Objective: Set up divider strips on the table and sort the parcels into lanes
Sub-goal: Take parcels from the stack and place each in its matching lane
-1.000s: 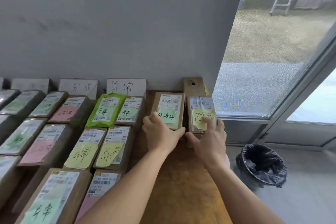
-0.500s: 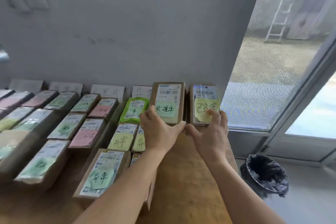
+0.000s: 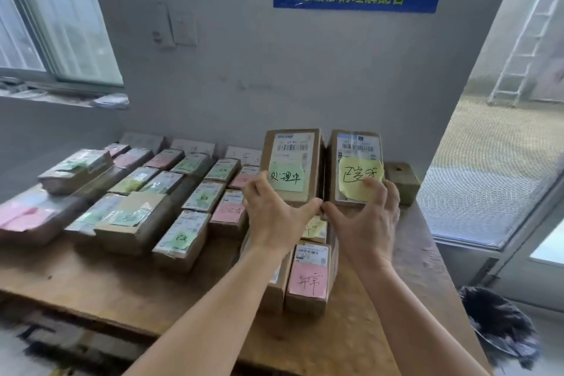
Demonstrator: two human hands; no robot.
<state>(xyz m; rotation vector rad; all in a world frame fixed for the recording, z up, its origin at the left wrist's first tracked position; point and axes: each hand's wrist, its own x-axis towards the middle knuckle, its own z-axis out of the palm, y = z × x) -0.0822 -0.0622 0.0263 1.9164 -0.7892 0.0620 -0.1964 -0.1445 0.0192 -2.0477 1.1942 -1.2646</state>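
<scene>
From the head view, our left hand (image 3: 276, 217) grips the green-note box (image 3: 291, 165) and our right hand (image 3: 367, 220) grips the yellow-note box (image 3: 355, 166), both held upright and side by side above the bench (image 3: 91, 281). We'd better read each note, then lower each box square into its matching lane (image 3: 195, 192). A black-lined bin (image 3: 500, 327) sits on the floor to the right; we can't see what's in it.

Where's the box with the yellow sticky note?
Head view, right of centre: the right hand holds the yellow-note box, beside the green-note box in the left hand.
</scene>
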